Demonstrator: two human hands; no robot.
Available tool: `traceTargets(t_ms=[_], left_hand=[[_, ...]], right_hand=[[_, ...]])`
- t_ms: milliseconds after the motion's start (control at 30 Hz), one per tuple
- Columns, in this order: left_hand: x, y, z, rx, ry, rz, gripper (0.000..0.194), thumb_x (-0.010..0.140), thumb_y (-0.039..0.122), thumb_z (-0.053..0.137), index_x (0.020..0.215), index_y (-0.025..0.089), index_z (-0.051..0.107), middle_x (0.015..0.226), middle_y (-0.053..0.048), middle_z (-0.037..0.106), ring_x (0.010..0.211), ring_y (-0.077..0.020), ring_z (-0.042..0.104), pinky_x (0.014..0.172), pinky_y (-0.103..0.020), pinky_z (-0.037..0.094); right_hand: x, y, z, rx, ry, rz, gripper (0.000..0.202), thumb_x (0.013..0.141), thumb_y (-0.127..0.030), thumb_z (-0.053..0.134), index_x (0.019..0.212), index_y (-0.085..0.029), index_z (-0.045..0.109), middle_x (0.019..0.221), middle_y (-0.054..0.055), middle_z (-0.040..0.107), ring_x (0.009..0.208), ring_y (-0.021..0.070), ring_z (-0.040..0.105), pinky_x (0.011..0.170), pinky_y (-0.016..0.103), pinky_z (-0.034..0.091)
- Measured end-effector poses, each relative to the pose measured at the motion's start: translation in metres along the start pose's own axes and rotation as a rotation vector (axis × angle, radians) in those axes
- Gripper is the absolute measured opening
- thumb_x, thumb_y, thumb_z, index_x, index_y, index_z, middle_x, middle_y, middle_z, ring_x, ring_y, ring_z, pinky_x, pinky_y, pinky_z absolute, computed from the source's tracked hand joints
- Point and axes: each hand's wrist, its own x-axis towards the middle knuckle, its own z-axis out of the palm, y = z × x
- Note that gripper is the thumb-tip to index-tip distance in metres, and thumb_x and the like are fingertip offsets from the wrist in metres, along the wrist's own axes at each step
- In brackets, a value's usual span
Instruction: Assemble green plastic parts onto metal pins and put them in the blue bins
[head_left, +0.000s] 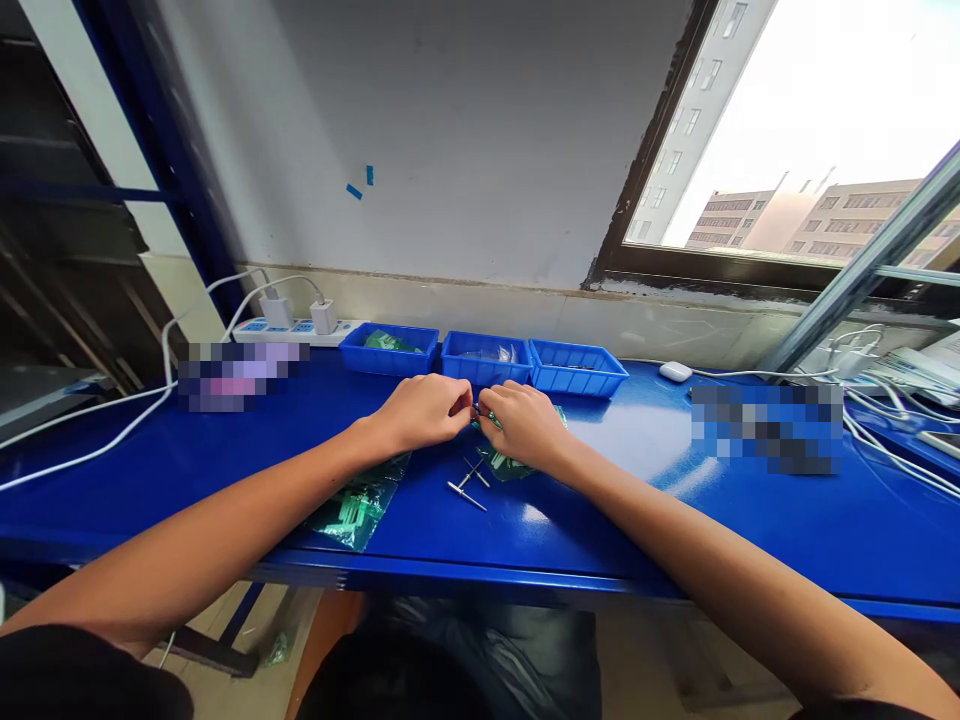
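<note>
My left hand (426, 412) and my right hand (521, 425) meet over the blue table, fingers closed around something small and dark between them, too small to name. A clear bag with green pieces (510, 464) lies under my right hand, partly covered by it. Another bag of green pieces (354, 515) rests by my left forearm, which hides part of it. Thin metal pins (468, 494) lie on the table just below my hands.
Three blue bins (390, 362), (486, 372), (576, 382) line the back of the blue table (585, 540). A power strip (296, 333) with white cables stands at back left. A white case (675, 371) and more cables are at right, near a metal post (855, 275).
</note>
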Motion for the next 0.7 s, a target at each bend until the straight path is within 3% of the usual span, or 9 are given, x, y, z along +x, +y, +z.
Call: traceTargets(t_ms=[367, 567, 700], left_hand=[[0.0022, -0.0036, 0.0001, -0.003, 0.006, 0.002, 0.015, 0.079, 0.029, 0.05, 0.085, 0.02, 0.06, 0.082, -0.002, 0.067, 0.068, -0.0163, 0.059, 0.055, -0.025, 0.033], [0.0014, -0.0032, 0.0008, -0.008, -0.031, -0.023, 0.028, 0.085, 0.041, 0.043, 0.084, 0.02, 0.061, 0.081, -0.004, 0.067, 0.069, -0.0183, 0.059, 0.056, -0.027, 0.033], [0.0013, -0.0023, 0.0011, 0.006, -0.023, -0.018, 0.029, 0.086, 0.04, 0.04, 0.08, 0.02, 0.06, 0.078, -0.004, 0.067, 0.066, -0.0181, 0.058, 0.054, -0.026, 0.03]], right_hand=[[-0.0001, -0.0024, -0.0019, 0.023, -0.001, 0.017, 0.016, 0.083, -0.02, 0.042, 0.086, -0.017, 0.058, 0.084, 0.006, 0.065, 0.082, 0.0188, 0.054, 0.066, 0.028, 0.033], [0.0005, -0.0019, -0.0008, -0.008, -0.004, 0.025, 0.016, 0.083, -0.02, 0.042, 0.084, -0.016, 0.058, 0.083, 0.007, 0.065, 0.081, 0.0193, 0.054, 0.065, 0.029, 0.033], [0.0011, -0.0008, 0.0009, 0.005, 0.004, 0.015, 0.016, 0.083, -0.02, 0.042, 0.082, -0.017, 0.057, 0.081, 0.006, 0.064, 0.078, 0.0185, 0.054, 0.064, 0.028, 0.032]])
